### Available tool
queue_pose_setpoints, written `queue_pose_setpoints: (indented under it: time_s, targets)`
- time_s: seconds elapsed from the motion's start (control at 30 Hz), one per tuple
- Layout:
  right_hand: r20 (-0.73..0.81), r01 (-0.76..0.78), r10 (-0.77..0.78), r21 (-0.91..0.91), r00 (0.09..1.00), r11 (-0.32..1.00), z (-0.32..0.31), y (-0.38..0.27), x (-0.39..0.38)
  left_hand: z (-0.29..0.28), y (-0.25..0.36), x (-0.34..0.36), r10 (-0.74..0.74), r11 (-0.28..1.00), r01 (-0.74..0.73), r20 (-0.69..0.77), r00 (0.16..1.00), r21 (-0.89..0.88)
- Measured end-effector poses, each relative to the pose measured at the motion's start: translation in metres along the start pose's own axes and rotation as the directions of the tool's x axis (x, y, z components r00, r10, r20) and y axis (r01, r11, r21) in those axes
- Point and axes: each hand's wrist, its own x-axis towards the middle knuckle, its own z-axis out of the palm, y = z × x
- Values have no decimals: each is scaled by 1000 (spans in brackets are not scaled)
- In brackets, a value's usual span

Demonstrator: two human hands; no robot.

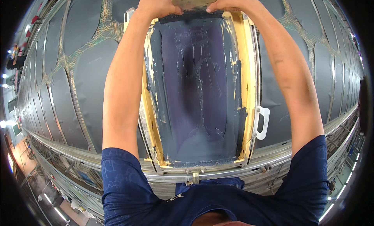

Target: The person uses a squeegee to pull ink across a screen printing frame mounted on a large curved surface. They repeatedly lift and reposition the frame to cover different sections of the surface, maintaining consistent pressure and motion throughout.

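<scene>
Both my arms stretch forward over a printing screen point(249, 89), a metal frame edged with yellow tape. My left hand point(159, 4) grips the left end of a wide squeegee point(194, 1) with a pale wooden handle, and my right hand point(232, 1) holds its right end. The squeegee is at the far end of the screen, partly cut off by the picture's top edge. Dark ink point(191, 148) coats the mesh between the squeegee and the near end, with streaks and ridges down the middle. Thick ink smears run along both sides.
A long table carries rows of dark grey cut fabric panels point(91, 81) left and right of the screen. A white handle point(263, 123) juts from the frame's right side. Metal rails point(272, 159) run along the table's near edge, close to my body.
</scene>
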Motion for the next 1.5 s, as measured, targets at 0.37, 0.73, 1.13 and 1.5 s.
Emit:
queue_pose_setpoints:
  time_s: [0.37, 0.73, 1.13, 1.5]
  targets:
    - [40, -81, 79, 59, 996, 995, 64, -67, -122, 21, 69, -146, -7, 999, 7, 8, 1000, -50]
    - [40, -38, 35, 76, 999, 996, 158, -208, -375, 77, 187, -421, 88, 986, -104, -119, 989, -130]
    - [-374, -587, 751, 470, 544, 659, 179, -40, -361, 81, 207, -458, 77, 995, -85, -146, 986, -49]
    - [-499, -396, 709, 596, 499, 698, 130, -141, -327, 47, 157, -497, -51, 985, 16, -202, 978, -173]
